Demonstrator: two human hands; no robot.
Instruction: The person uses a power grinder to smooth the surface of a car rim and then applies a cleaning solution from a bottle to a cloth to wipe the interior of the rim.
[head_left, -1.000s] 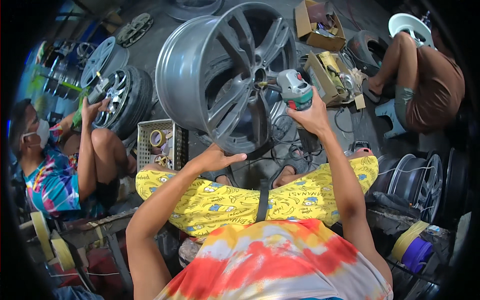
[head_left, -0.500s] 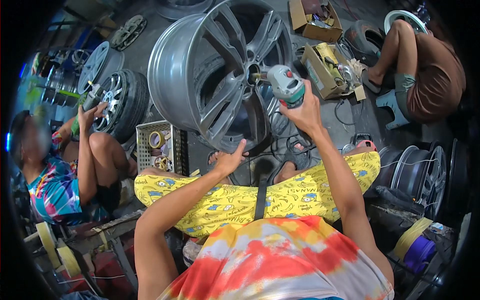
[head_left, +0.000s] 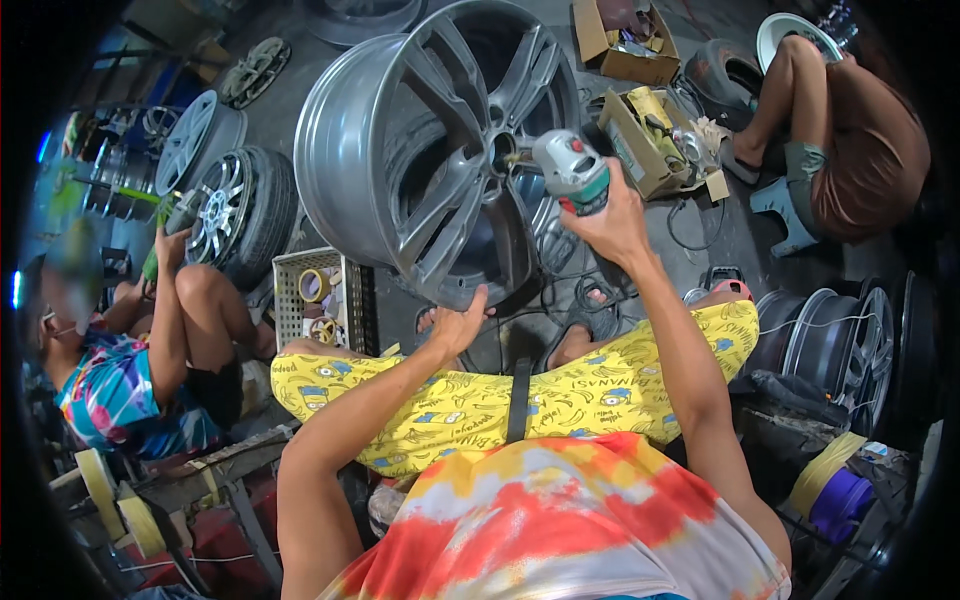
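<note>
Your right hand point(head_left: 612, 218) is wrapped around a grey power tool point(head_left: 572, 170) with a green band and a small red mark on top; the fingers are closed tight on its body. The tool's working tip meets the hub area of the large grey alloy wheel point(head_left: 430, 150), but the tip itself is too small and blurred to identify.

Your left hand point(head_left: 458, 325) rests on the lower rim of that wheel, thumb and fingers spread along the edge rather than clamped around it. The wheel stands tilted on the floor just beyond your knees; its lowest edge is hidden behind your left hand and yellow printed shorts point(head_left: 500, 395).

Packages: an open brown cardboard box point(head_left: 645, 140) sits just right of the tool, crammed with yellow and mixed items that cannot be made out. A second open cardboard box point(head_left: 618, 42) lies beyond it near the top edge. A white mesh basket point(head_left: 322, 300) left of the wheel holds rolls of tape.

A seated person point(head_left: 130, 340) at left holds something against a tyred wheel point(head_left: 235, 210); their face is blurred. Another person point(head_left: 850, 140) at upper right is partly cut off by the dark rim.
</note>
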